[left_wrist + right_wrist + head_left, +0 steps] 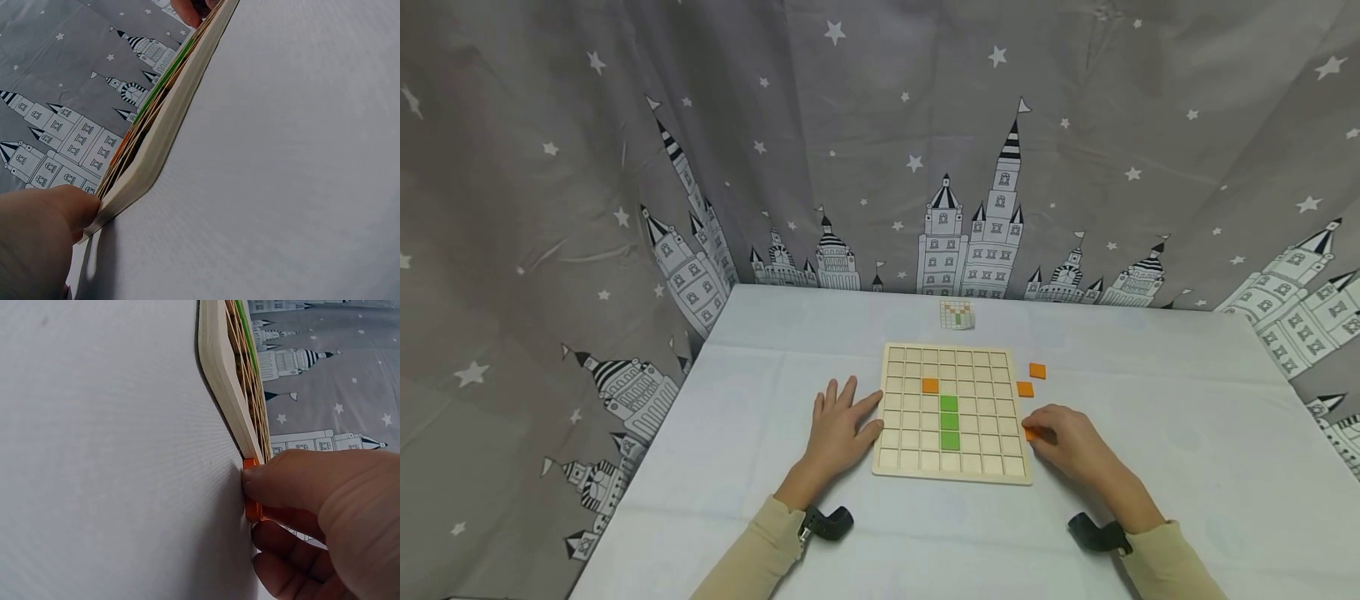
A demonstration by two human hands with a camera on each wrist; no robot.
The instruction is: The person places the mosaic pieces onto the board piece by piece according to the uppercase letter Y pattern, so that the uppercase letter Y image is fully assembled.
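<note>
A square wooden grid board (951,480) lies on the white tabletop. In its cells sit one orange tile (930,386) and a column of green tiles (950,422). My left hand (837,429) rests beside the board with spread fingers, thumb and index touching its left edge. At the board's right edge, my right hand (1071,442) pinches another orange tile (251,511) under the thumb, low by the cloth; the other fingers curl behind it. Two more orange tiles, one nearer the back (1037,370) and one by the rim (1026,389), lie beyond that hand.
A small card (957,314) printed with a coloured grid pattern lies behind the board. Grey curtains (865,108) with stars and castles hang behind the table and at its sides. Black wrist devices (829,523) sit on both forearms.
</note>
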